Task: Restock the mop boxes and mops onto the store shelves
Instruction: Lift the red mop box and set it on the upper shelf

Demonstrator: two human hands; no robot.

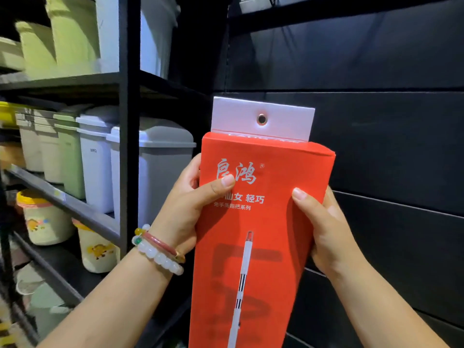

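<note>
The lower end of the red mop box (261, 222) runs out of the bottom of the view; the fingers behind it are hidden, and only the thumbs show on its front. The left hand (185, 204) grips the box's left edge, thumb pressed over the printed lettering. The right hand (326, 229) grips the right edge, thumb on the front face. The box stands upright, held against a dark slatted wall panel (389, 146). It is smooth printed cardboard, tall and narrow, with a white hang tab (261, 119) and metal eyelet at top. To the left, black metal shelving (129, 121) carries plastic swing-lid bins (153, 169) in grey, white and green; upper items are blurred. Bead bracelets (158, 247) circle the left wrist.
</note>
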